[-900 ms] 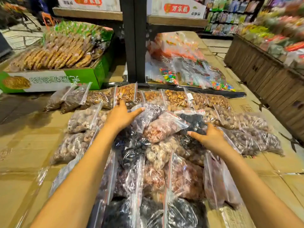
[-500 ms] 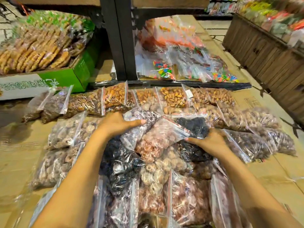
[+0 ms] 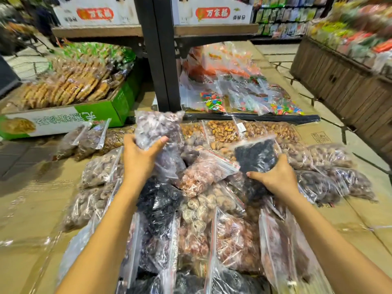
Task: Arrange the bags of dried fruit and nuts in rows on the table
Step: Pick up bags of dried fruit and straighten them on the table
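Both hands grip bags above the heap.
The left hand [image 3: 139, 160] clutches a purplish fruit bag [image 3: 158, 132], raised; the right hand [image 3: 275, 177] grasps a black dried-fruit bag [image 3: 255, 158]. Around them, clear bags [image 3: 220, 130] lie in rows on the cardboard-covered table [image 3: 31, 200].

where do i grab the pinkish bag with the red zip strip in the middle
Probably by its bulging middle, from above: the pinkish bag lies on top of the other bags, and its flat zip end gives little to hold.
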Demonstrator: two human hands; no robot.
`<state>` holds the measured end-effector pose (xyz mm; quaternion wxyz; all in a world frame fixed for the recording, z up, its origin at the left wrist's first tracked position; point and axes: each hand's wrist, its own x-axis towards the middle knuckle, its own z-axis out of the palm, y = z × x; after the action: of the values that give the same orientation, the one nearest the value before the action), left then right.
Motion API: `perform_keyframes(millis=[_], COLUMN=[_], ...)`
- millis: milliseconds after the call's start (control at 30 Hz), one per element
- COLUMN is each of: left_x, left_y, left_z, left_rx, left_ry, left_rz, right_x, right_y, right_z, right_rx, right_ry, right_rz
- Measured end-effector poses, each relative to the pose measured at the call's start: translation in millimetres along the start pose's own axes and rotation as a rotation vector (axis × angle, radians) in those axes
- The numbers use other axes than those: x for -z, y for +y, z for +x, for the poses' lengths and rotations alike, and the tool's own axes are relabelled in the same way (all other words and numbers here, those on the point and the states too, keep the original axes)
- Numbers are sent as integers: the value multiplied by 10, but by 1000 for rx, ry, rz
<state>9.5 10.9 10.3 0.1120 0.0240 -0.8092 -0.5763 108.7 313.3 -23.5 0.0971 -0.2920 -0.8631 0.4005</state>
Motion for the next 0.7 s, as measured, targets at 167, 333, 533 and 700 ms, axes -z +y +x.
perform_keyframes(millis=[167, 333, 533, 700], left_x=[295, 396, 508, 733], left_y=[292, 477, 393, 187], left_z=[-221, -701, -1441, -2077], left_rx=[-125, -214, -206, -173], left_ry=[135, 125, 1, -5], left_rz=[-78, -113, -81, 55], right_x=[653, 1236, 1226, 1090], right_y=[-168, -245, 238, 805], right_z=[-244, -1062, -1809, -2123], right_rx=[144, 320, 298, 238], right_ry=[179, 65, -285, -492], right_rz=[264, 218, 178, 111])
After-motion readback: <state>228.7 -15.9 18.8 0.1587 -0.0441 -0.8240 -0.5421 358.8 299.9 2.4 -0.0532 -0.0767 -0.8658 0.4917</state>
